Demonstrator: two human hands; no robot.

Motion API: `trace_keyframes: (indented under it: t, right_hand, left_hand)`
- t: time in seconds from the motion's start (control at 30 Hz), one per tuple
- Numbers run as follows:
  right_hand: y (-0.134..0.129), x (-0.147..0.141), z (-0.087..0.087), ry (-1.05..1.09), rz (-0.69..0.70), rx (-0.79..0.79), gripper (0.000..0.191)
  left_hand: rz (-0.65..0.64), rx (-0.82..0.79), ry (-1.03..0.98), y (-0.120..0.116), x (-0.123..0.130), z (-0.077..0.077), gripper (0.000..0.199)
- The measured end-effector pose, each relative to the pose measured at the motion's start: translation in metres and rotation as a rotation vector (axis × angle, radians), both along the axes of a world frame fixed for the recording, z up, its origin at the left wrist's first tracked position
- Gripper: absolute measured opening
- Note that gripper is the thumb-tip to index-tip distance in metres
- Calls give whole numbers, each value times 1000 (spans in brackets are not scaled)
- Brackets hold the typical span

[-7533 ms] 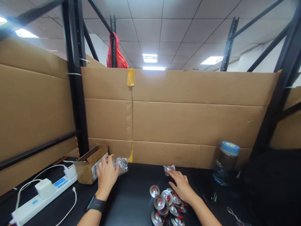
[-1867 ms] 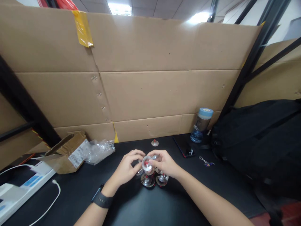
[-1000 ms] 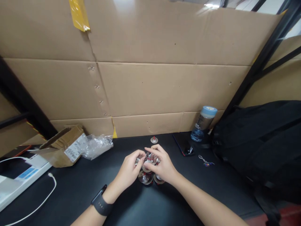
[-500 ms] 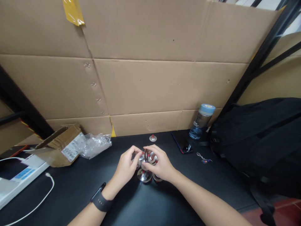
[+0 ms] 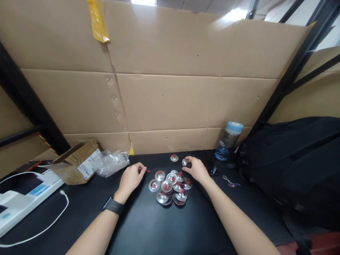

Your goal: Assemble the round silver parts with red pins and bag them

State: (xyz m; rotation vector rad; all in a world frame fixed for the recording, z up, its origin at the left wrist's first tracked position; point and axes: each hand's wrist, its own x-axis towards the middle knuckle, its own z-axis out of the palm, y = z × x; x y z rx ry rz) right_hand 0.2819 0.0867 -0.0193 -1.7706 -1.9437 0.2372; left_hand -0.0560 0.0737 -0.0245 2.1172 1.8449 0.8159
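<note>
Several small silver finger cymbals (image 5: 166,186) with red finger loops lie overlapping in a loose pile on the black table between my hands. My right hand (image 5: 198,170) is closed around a finger cymbal (image 5: 186,163) just beyond the pile's right side; whether it holds more than one, I cannot tell. Left of the pile, my left hand (image 5: 132,178) is pinched near the table. A thin red strap (image 5: 148,171) pokes out from its fingertips, and anything else inside is hidden. One lone finger cymbal (image 5: 174,158) rests farther back, near the cardboard wall.
Cardboard panels (image 5: 164,102) stand behind the table. To the left are an opened carton (image 5: 77,166), crumpled clear plastic (image 5: 114,163) and a white power strip (image 5: 34,198). On the right stand a blue-capped bottle (image 5: 228,141), a keychain (image 5: 231,182) and a black backpack (image 5: 292,166).
My hands have moved apart, the left going left and the right going right and back. The pile they covered is now exposed and more spread out. The view has tilted up slightly.
</note>
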Motion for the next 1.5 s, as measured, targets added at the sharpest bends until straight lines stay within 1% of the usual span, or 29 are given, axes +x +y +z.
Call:
trace_keyframes:
  t: [0.1,0.2,0.3,0.4,0.47,0.53,0.63,0.7,0.8,0.9,1.0,1.1,1.17,1.23,1.3,1.37,1.43,1.5]
  right_hand:
    - [5,6,-5,-101,-83,72,53]
    - [7,9,-6,-172,-119,73,53]
    - [6,8,-8,-183,-116,47,47]
    - [3,3,-10,-176,-25,84,37]
    - [3,-4,-12,-164,76,110,33]
    - [5,-12,-13,-154,156,111,32]
    - [16,-23,-16,-151,207,59,35]
    - [23,-29,-19,-154,233,32,39]
    - [29,-33,-23,-136,290,51,45]
    - [28,-33,-19,-70,337,88,43]
    - [20,-35,-5,114,415,109,39]
    - [2,-43,14,436,543,118,35]
    - [-15,-52,24,596,623,67,32]
    - [-33,-61,28,694,676,21,32]
    - [-48,-70,27,734,669,17,34]
    - [-58,-76,24,685,620,68,33]
    - [-62,-78,23,646,592,102,34]
    - [-63,-78,24,641,599,121,42]
  left_hand:
    - [54,17,69,-1,1,0,25]
    - [99,43,143,-2,0,2,24]
    - [61,88,160,-2,-1,3,14]
    - [-41,113,146,-3,-1,5,10]
    - [-89,87,156,-3,0,6,12]
    - [-126,45,167,-4,2,6,15]
    - [-156,10,158,-4,4,6,18]
    - [-157,31,143,-4,5,4,19]
    - [-155,97,118,-4,7,2,20]
    - [-184,153,73,-5,10,2,20]
    - [-261,181,-1,-10,18,7,19]
    - [-339,179,-119,-20,31,16,23]
    - [-372,189,-211,-28,41,21,27]
    - [-379,221,-268,-36,49,24,28]
    - [-358,255,-270,-42,55,24,26]
    - [-331,269,-243,-45,58,23,23]
    - [-318,266,-234,-47,58,24,23]
    - [-341,243,-259,-47,58,26,23]
